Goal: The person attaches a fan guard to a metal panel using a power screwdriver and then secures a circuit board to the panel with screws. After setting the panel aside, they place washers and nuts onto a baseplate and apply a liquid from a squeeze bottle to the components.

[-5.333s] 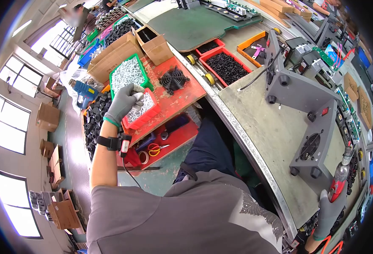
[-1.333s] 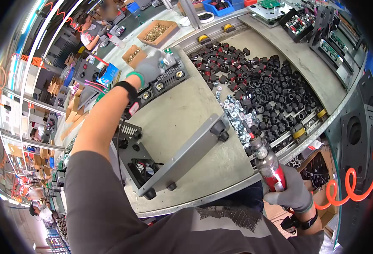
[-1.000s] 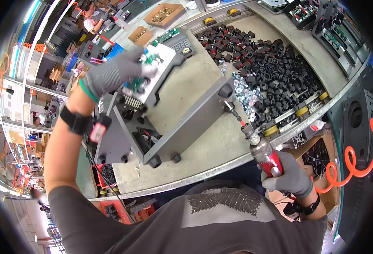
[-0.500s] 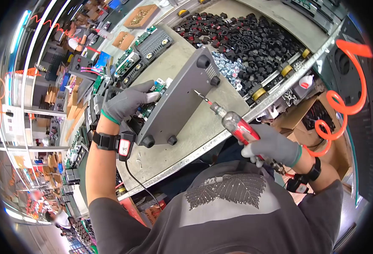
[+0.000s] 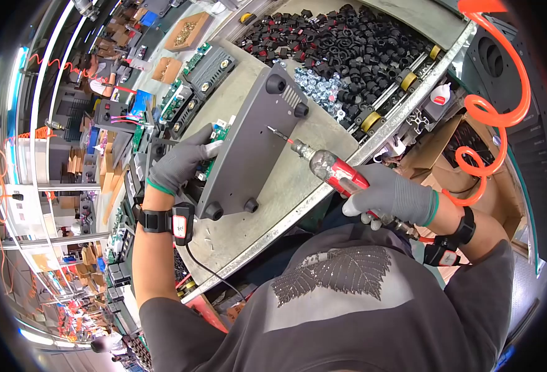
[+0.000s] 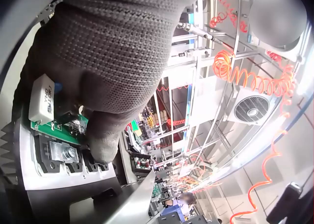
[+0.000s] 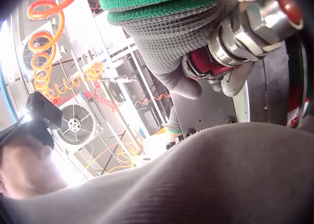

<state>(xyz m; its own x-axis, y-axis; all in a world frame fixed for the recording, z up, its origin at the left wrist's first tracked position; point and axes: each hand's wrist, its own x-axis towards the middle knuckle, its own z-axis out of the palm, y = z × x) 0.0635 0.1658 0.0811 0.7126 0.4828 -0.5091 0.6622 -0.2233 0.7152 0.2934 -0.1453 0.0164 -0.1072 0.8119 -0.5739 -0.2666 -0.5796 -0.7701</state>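
Observation:
My left hand (image 5: pixel 180 164) holds a green circuit board (image 5: pixel 221 132) against the inner side of a grey metal panel (image 5: pixel 249 146). The left wrist view has that gloved hand (image 6: pixel 108 57) over the board, beside a white block component (image 6: pixel 42 101); its fingertips reach a white strip with metal clips. My right hand (image 5: pixel 394 195) grips a red and silver driver (image 5: pixel 340 173), its bit pointing at a small hole in the panel's outer face. Whether the tip touches is unclear. In the right wrist view the same hand (image 7: pixel 171 42) wraps the driver (image 7: pixel 208 61).
Black plastic parts (image 5: pixel 373 68) and silver screws (image 5: pixel 318 87) lie beyond the panel. More board assemblies (image 5: pixel 208 71) stand at the back left. An orange coiled hose (image 5: pixel 493 118) hangs at the right, above a cardboard box (image 5: pixel 435 149). The table edge (image 5: pixel 286 220) runs in front.
From above the back-left assemblies, my left hand has brought the board behind the panel. The driver has moved left and up, from beside the screws to the panel's face.

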